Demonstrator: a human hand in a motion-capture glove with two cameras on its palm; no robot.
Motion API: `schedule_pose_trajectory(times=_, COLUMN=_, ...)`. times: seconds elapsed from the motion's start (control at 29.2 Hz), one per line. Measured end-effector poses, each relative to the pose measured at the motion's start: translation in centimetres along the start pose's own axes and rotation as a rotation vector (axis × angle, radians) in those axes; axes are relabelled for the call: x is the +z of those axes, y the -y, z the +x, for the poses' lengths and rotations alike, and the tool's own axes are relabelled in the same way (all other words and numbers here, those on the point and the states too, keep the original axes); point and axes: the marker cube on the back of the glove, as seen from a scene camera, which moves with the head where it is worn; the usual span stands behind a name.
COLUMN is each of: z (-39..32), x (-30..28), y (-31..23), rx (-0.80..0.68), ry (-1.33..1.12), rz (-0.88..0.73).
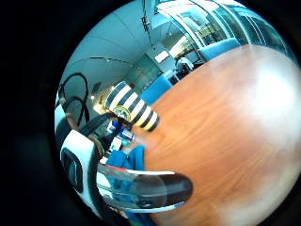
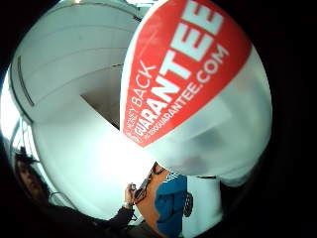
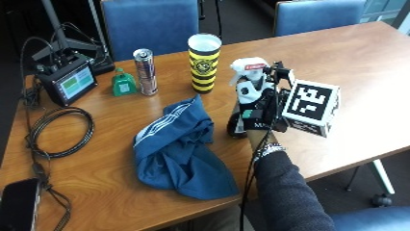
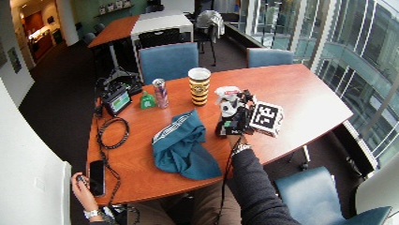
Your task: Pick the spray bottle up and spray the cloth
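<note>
Bottle: white plastic spray bottle, frame centre, upright, seemingly just off the table.
Hand: black-gloved right hand wrapped round its body, ready to aim.
Cloth: crumpled blue cloth lower left, nozzle facing it.

A brown wooden table holds a blue cloth in the middle, a striped cup, a can, a small green bottle, a screen at upper left, a coiled cable, and maybe a phone at lower left.
</note>
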Motion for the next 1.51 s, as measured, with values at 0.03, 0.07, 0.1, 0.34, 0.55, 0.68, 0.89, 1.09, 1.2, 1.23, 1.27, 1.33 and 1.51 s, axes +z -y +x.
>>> schedule_pose_trajectory(times=0.03, z=0.0, x=0.1, y=0.0, rx=-0.001, ry=0.002, rz=0.002)
schedule_pose_trajectory(times=0.07, z=0.1, x=0.2, y=0.0, rx=-0.001, ry=0.003, rz=0.002)
schedule_pose_trajectory(times=0.1, z=0.3, x=0.4, y=0.0, rx=0.001, ry=0.004, rz=-0.002)
schedule_pose_trajectory(times=0.34, z=3.3, x=1.1, y=-1.5, rx=0.043, ry=-0.032, rz=-0.104)
schedule_pose_trajectory(times=0.55, z=2.7, x=1.0, y=-0.6, rx=-0.041, ry=-0.128, rz=-0.189)
schedule_pose_trajectory(times=0.68, z=1.1, x=0.5, y=1.5, rx=-0.167, ry=-0.218, rz=-0.243)
schedule_pose_trajectory(times=0.89, z=-0.8, x=0.2, y=2.7, rx=-0.326, ry=-0.368, rz=-0.322)
schedule_pose_trajectory(times=1.09, z=-2.1, x=0.5, y=2.8, rx=-0.561, ry=-0.590, rz=-0.397)
schedule_pose_trajectory(times=1.2, z=-2.1, x=0.9, y=2.6, rx=-0.668, ry=-0.705, rz=-0.442)
schedule_pose_trajectory(times=1.23, z=-2.0, x=1.1, y=2.5, rx=-0.695, ry=-0.736, rz=-0.460)
schedule_pose_trajectory(times=1.27, z=-1.9, x=1.2, y=2.3, rx=-0.718, ry=-0.763, rz=-0.478)
schedule_pose_trajectory(times=1.33, z=-1.8, x=1.6, y=1.9, rx=-0.759, ry=-0.806, rz=-0.508)
schedule_pose_trajectory(times=1.51, z=-1.4, x=2.8, y=0.2, rx=-0.859, ry=-0.883, rz=-0.550)
